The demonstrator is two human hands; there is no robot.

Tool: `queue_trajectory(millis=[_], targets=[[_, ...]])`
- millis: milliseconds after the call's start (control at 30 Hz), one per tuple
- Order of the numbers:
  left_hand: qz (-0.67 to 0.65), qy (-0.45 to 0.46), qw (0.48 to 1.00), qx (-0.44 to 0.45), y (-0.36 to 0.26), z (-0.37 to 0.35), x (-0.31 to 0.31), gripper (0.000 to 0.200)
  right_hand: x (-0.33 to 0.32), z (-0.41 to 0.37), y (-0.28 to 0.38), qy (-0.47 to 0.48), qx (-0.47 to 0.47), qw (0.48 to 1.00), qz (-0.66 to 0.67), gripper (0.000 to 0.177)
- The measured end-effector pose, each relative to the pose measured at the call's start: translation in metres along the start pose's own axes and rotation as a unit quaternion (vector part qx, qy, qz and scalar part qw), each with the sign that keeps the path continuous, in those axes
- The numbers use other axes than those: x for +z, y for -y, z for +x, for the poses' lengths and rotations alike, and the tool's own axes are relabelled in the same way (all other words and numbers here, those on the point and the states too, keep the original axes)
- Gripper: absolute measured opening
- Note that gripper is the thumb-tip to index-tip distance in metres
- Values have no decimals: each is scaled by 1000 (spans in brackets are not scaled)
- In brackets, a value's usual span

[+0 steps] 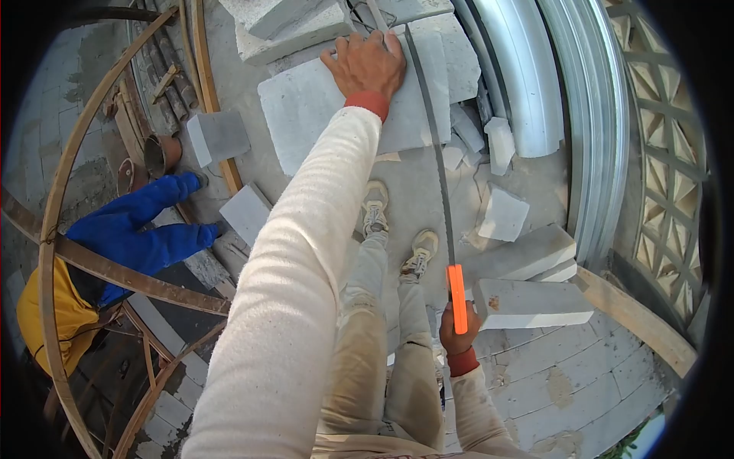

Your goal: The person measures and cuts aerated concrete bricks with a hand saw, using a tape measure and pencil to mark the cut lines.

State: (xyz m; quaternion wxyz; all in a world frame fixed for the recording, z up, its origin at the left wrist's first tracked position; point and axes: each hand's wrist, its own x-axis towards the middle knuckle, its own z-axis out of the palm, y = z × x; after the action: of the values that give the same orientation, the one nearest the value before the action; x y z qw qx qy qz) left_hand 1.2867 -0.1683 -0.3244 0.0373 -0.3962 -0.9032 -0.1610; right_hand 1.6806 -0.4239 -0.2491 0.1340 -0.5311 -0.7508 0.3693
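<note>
My right hand (461, 327) is closed round the orange handle of a long hand saw (440, 168). Its dark blade runs up across the right part of a large light grey block (306, 115), the tip near the block's far edge. My left hand (368, 65) presses on the far part of that block, left of the blade, fingers bent toward a thin light strip (376, 17) at the far edge. Whether the fingers grip the strip cannot be made out. The block lies flat in front of my shoes.
More blocks (531, 304) lie at the right, with broken pieces (503, 214) nearby. Metal channels (600, 130) curve along the right beside a patterned wall (665, 153). At the left, a person in blue trousers (145, 229) is near wooden frames (57, 176) and a bucket (162, 155).
</note>
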Motion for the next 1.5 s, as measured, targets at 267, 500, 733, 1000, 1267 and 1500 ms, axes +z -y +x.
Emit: queue_trajectory(millis=[267,500,733,1000,1267,1500], targets=[[9,8,1000,0,0,-2,-1,46,19,114,50,-1,42,991,124,15],[12,46,999,-13,-6,4,-6,45,-9,21,27,-5,10,1000,15,8],[11,37,999,-13,-3,-3,-5,44,14,158,79,3,37,989,146,18],[4,57,998,-13,-6,5,-8,44,-5,44,49,-6,15,998,54,9],[3,26,1000,-5,-7,1,-4,42,6,105,69,-2,22,994,109,15],[2,40,999,-3,-8,5,-10,42,-1,74,54,10,40,996,77,7]])
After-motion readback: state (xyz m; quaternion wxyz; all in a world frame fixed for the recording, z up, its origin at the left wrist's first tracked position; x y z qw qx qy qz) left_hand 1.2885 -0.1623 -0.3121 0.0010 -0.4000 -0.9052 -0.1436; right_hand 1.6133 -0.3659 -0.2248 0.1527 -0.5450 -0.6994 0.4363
